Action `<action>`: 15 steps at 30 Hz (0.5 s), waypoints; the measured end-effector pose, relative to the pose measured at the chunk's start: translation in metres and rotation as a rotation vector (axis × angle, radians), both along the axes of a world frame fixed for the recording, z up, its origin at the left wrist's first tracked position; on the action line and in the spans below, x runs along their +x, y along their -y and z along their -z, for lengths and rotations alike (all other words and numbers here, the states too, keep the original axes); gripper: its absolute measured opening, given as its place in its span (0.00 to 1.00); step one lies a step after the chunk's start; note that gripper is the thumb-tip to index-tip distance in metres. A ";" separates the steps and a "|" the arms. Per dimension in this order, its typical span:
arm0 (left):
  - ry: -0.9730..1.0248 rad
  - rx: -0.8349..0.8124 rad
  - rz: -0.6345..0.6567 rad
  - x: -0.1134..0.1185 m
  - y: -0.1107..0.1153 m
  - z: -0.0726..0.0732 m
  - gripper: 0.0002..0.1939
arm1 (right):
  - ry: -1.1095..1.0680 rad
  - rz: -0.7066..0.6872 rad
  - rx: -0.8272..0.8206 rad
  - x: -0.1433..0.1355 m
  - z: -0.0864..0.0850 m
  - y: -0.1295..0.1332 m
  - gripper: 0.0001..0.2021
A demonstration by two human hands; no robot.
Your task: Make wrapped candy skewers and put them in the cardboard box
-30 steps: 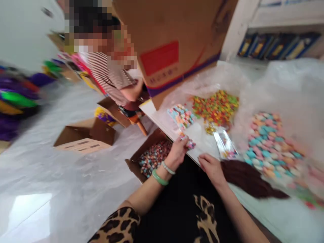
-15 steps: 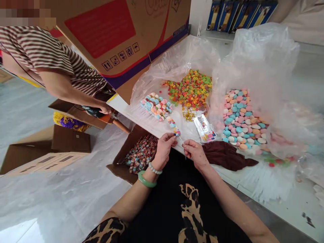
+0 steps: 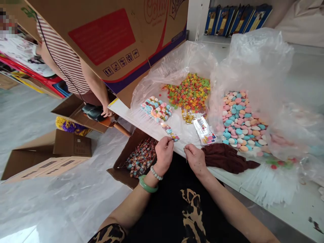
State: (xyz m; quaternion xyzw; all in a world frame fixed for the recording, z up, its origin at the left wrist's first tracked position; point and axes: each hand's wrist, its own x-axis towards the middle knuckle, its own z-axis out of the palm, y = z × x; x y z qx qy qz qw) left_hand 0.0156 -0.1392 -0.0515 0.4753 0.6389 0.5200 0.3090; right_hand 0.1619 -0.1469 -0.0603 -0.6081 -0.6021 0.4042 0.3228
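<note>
The candy skewer (image 3: 171, 134) lies at the desk (image 3: 141, 118) edge — its near end pinched in your left hand (image 3: 164, 154). Your right hand (image 3: 194, 158), just beside, is curled shut on a thin stick (image 3: 186, 158). Below the left hand sits a box of finished skewers (image 3: 140, 158).

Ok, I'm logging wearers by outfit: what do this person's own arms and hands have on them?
The left hand has two bracelets at the wrist: a white beaded one and a green bangle. A leopard-print sleeve shows at the upper arm. The right hand and forearm are bare, with no jewellery visible.
</note>
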 end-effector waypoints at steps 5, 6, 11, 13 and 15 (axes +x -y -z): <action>-0.103 0.089 0.125 0.011 0.018 -0.001 0.03 | 0.191 -0.010 0.132 -0.002 -0.002 0.004 0.13; -0.069 0.071 0.150 0.013 0.019 -0.001 0.03 | 0.167 -0.013 0.124 -0.001 -0.003 0.004 0.13; 0.281 -0.080 0.127 0.012 0.011 -0.004 0.13 | 0.120 0.034 0.154 0.006 -0.004 0.001 0.13; 0.397 -0.148 0.146 0.011 0.008 -0.006 0.18 | 0.189 0.038 0.223 0.006 -0.003 0.001 0.13; 0.491 -0.217 0.155 0.011 0.005 -0.007 0.22 | 0.288 0.012 0.320 0.004 -0.002 0.003 0.14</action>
